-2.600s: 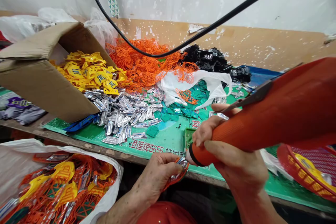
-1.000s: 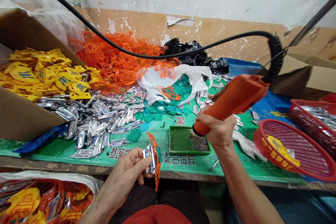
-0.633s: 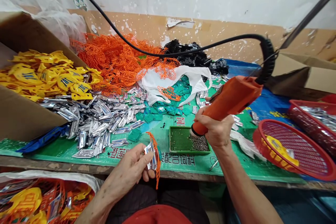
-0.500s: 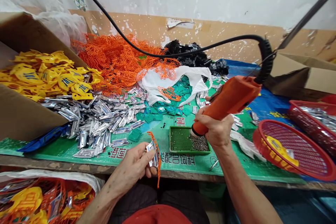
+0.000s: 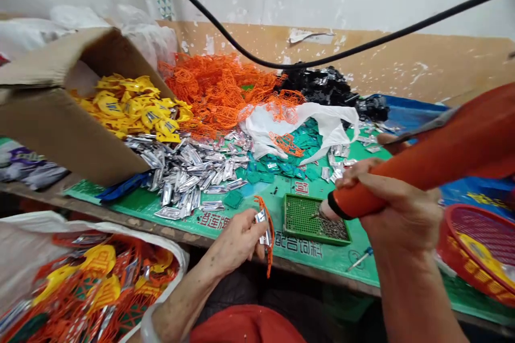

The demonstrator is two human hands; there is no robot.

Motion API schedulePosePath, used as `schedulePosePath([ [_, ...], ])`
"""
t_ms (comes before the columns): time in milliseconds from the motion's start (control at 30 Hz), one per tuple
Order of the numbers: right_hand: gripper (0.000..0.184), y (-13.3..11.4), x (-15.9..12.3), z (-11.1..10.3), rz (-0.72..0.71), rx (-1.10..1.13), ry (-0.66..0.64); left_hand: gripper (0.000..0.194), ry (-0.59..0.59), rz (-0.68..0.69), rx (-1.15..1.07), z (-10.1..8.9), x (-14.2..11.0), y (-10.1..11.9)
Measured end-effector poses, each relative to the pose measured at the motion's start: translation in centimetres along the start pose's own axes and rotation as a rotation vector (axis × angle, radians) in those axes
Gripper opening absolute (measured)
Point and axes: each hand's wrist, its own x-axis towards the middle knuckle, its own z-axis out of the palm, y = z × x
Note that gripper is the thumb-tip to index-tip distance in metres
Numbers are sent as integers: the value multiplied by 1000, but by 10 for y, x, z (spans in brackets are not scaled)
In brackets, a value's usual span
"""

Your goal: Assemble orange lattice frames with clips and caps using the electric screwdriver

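My left hand (image 5: 235,241) is closed round an orange plastic frame (image 5: 270,249) with a shiny silver plate (image 5: 262,228) against it, at the table's front edge. My right hand (image 5: 398,211) grips an orange electric screwdriver (image 5: 438,153), which slants down to the left. Its bit reaches over a green mesh-bottomed tray (image 5: 316,238). Small metal screws (image 5: 335,228) are heaped in the right part of that tray. I cannot make out whether a screw sits on the bit.
Silver plates (image 5: 189,171), orange frames (image 5: 225,91), green pieces (image 5: 309,139) and black parts (image 5: 322,86) are piled behind. A tilted carton (image 5: 80,123) holds yellow pieces. A red basket (image 5: 450,241), a small screwdriver (image 5: 361,259) and a hanging cable (image 5: 298,64) are nearby.
The view has turned left and shows more of the carton and sack. The screwdriver has come nearer the camera and tilted flatter, its bit still at the tray. Both hands keep their holds.
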Motion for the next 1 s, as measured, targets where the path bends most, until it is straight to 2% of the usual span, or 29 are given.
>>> schedulePosePath([
  [200,32,-11,-31,32,108,103,-170,19,0,-4,10,-5,-1,-6],
  [400,30,-7,-40,51,161,73,-210,18,-10,19,52,-7,-1,-6],
  [633,8,-1,-39,53,188,-33,-234,17,4,18,85,-6,1,0],
  [933,6,2,-39,49,173,-100,-244,16,6,32,94,-2,4,-1],
  [1000,7,3,-39,50,130,-124,-241,16,13,34,86,-1,4,-1],
])
